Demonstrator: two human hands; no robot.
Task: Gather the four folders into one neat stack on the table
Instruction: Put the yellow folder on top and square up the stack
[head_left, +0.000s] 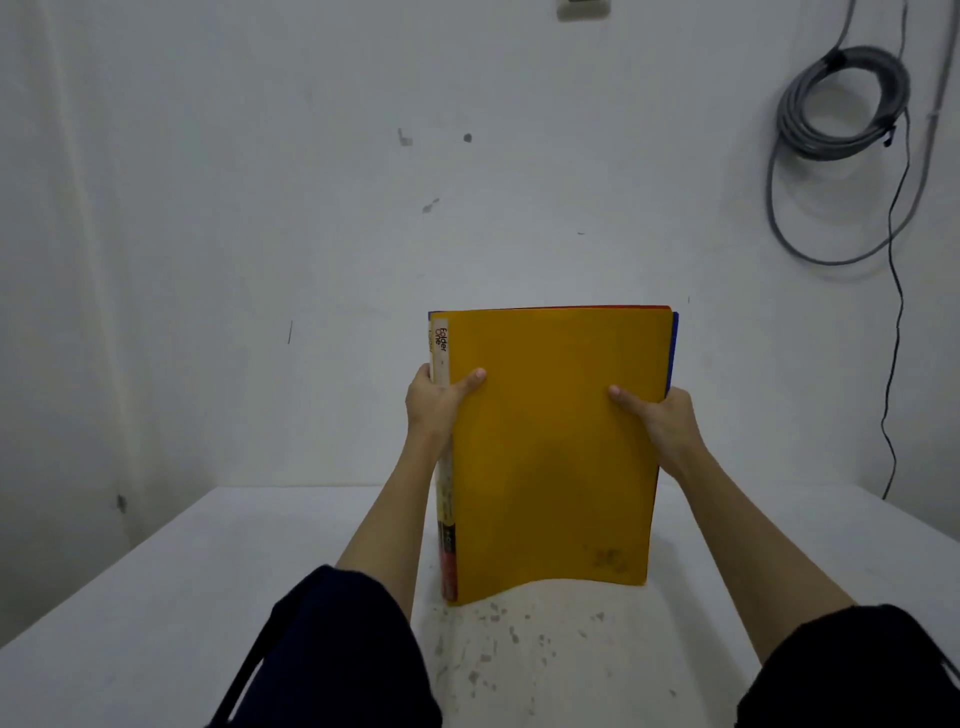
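A bundle of folders stands upright on its bottom edge on the white table (156, 571), in the middle of the view. The yellow folder (556, 447) faces me; a thin red edge (571, 307) shows along the top and a blue edge (674, 348) at the right behind it. My left hand (436, 405) grips the spine side, thumb on the yellow cover. My right hand (660, 421) grips the opposite side, thumb on the cover too. The yellow cover's bottom edge bows slightly. How many folders sit behind the yellow one is hidden.
A white wall stands close behind the table. A coiled grey cable (841, 104) hangs on the wall at the upper right, with a black wire (896, 312) running down to the table's far right corner. The table near me is speckled with dark marks (493, 649).
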